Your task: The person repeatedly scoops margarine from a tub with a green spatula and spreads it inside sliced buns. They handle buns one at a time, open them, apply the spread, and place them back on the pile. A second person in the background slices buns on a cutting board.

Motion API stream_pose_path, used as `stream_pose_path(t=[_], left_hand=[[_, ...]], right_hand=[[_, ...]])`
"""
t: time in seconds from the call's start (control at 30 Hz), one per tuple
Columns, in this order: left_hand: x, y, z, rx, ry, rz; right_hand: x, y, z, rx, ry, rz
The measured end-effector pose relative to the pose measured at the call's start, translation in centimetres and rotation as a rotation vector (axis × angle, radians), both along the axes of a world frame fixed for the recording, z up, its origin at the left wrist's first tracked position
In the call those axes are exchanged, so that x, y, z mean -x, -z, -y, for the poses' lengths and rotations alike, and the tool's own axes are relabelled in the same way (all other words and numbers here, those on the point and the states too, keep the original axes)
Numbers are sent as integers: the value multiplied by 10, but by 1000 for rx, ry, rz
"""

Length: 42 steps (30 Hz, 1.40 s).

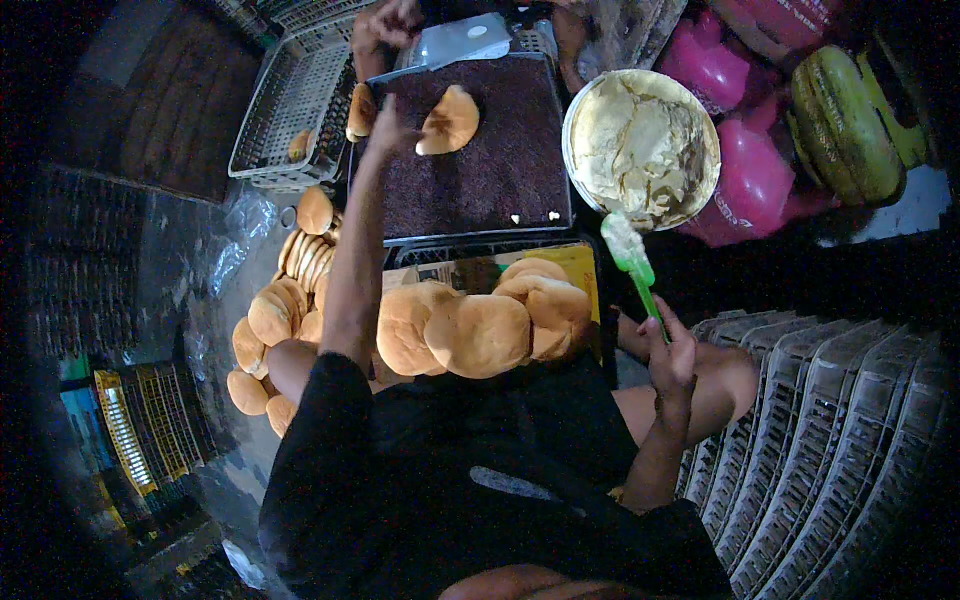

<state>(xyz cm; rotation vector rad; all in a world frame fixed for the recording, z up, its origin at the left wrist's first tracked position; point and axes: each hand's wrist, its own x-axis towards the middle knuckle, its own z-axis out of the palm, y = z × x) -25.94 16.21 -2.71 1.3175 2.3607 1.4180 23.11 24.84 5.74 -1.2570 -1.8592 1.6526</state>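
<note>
My left hand [396, 132] reaches over a tray of dark brown sprinkles [510, 185], fingers apart and somewhat blurred. Just to its right a folded bun [450, 120] lies on the sprinkles. My right hand [670, 350] is closed round the handle of a green spatula [641, 280], whose blade carries pale cream. That blade is beside the near rim of a round tub of cream [640, 145]. Several round flat buns [480, 335] are heaped close in front of me. Another bun [360, 112] sits at the tray's left edge.
More buns [275, 315] are stacked left of my forearm. A plastic crate [285, 125] stands at the far left, and a co-worker's hand [385, 30] is beyond the tray. Pink bags [750, 175] lie right of the tub. Stacked grey crates [800, 400] stand at my right.
</note>
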Motion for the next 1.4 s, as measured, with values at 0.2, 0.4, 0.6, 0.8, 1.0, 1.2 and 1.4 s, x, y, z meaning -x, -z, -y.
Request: stream_pose_path(t=[0.2,0.4,0.6,0.8,1.0,1.2,1.4], left_hand=[[-253,-16,70,677,409,-123],[-342,39,104,812,66,-682],[-316,14,105,788,170,-415],[-266,-89,146,-303,106,446],[-285,-116,145,-903,35,689],[-281,-109,149,-653,73,503],[-296,-119,132,-649,92,539]], right_hand=[[31,-1,-35,-469,116,375],[91,38,-60,-617,116,603],[73,35,-26,-869,146,758],[65,53,54,-142,-258,-216],[119,28,135,792,-12,-1113],[139,-31,132,555,-195,-1331],[119,-60,148,-62,-286,-644]])
